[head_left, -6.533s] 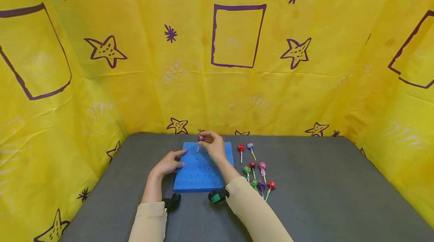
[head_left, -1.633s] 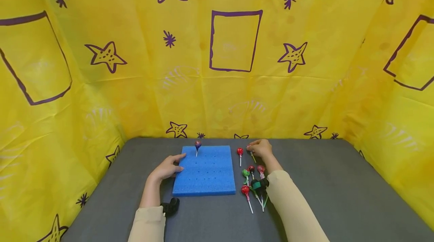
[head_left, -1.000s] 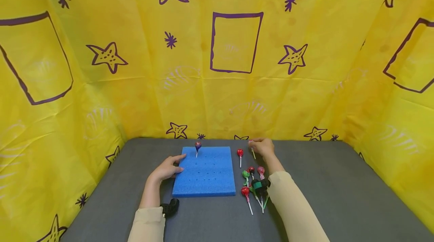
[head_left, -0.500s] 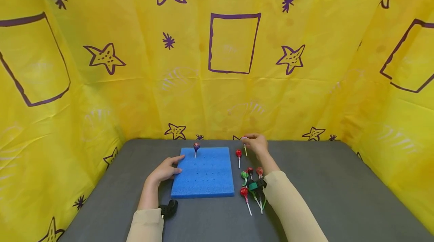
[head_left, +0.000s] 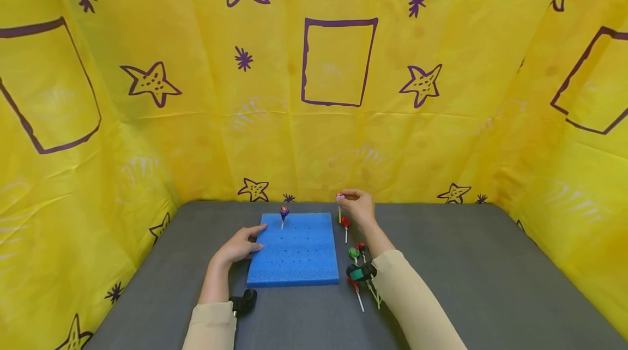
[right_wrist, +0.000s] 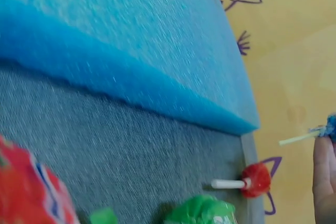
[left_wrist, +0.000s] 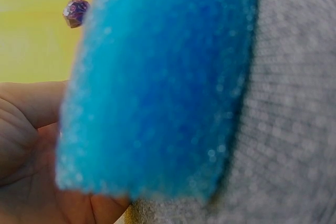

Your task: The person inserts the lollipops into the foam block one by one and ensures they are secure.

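**Second lollipop lifted and heading for the foam**

Lifted off the table since a moment ago, a lollipop (head_left: 339,197) now hangs stick-down from the pinched fingers of the right hand (head_left: 357,207), just past the far right corner of the blue foam block (head_left: 294,252). The left hand (head_left: 239,245) rests with relaxed fingers on the block's left edge. One purple lollipop (head_left: 284,211) already stands in the far row. Next, I judge, the stick must be aligned over a free hole and pressed straight down. More lollipops (head_left: 354,254) lie on the grey table (head_left: 466,263).
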Motion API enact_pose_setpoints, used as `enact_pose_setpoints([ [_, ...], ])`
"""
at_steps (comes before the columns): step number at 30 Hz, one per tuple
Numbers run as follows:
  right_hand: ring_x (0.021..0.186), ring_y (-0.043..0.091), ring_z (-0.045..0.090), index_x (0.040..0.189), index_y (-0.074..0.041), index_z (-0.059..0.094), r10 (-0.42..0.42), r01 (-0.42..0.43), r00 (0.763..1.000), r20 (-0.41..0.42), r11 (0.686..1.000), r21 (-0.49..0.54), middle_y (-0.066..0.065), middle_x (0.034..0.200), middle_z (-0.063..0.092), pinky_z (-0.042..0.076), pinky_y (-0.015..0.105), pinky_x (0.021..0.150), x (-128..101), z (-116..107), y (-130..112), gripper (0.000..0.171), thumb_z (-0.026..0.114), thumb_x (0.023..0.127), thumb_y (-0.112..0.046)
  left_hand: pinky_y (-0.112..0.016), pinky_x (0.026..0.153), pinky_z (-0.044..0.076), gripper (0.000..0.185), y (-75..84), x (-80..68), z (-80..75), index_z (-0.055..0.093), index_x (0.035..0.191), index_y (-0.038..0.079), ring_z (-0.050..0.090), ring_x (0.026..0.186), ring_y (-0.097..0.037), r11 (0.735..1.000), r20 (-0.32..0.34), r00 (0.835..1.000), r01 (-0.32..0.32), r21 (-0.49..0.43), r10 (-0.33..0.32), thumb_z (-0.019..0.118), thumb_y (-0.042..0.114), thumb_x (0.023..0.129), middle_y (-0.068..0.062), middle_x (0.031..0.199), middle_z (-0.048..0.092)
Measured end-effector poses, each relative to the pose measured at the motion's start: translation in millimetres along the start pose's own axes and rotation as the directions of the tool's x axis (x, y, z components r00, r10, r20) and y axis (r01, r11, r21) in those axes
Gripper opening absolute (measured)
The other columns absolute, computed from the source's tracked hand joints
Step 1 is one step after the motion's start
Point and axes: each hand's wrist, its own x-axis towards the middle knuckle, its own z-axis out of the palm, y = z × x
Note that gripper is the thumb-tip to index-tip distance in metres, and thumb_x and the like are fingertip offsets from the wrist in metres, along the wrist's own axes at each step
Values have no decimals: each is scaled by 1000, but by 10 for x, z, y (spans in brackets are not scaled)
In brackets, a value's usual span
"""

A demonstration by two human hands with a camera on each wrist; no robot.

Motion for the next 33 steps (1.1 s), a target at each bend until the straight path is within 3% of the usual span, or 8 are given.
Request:
enact_pose_setpoints([
  [9,84,11,67,112,1,72,-37,37,999,15,999,9,22,112,71,60,30,80,-76,171,-12,33,78,79,-3,-52,91,55,58,8,-19,-14,43,149,7,52,113,-37,1000,-3,1000,10,4,-10,60,4,93,-29,135,46],
  [18,85,14,70,112,3,72,-102,101,994,50,995,19,23,110,72,58,24,75,-129,277,-20,35,78,78,-2,-44,84,56,58,35,-25,10,45,148,7,52,109,-35,1000,-23,1000,0,3,0,61,4,93,-29,133,47],
  [26,85,12,69,112,2,71,-128,126,989,77,991,38,22,111,71,59,41,86,-201,403,-57,32,77,81,-3,-47,87,56,57,53,-28,25,45,148,6,52,112,-36,1000,-26,1000,5,2,-5,60,3,93,-28,133,47],
  [33,90,20,72,111,3,70,-145,138,982,121,989,61,25,111,71,60,31,80,-299,542,-55,32,78,80,-3,-49,88,56,57,43,-40,11,45,148,6,53,112,-35,1000,-17,1000,2,6,-2,60,3,93,-28,133,50],
])
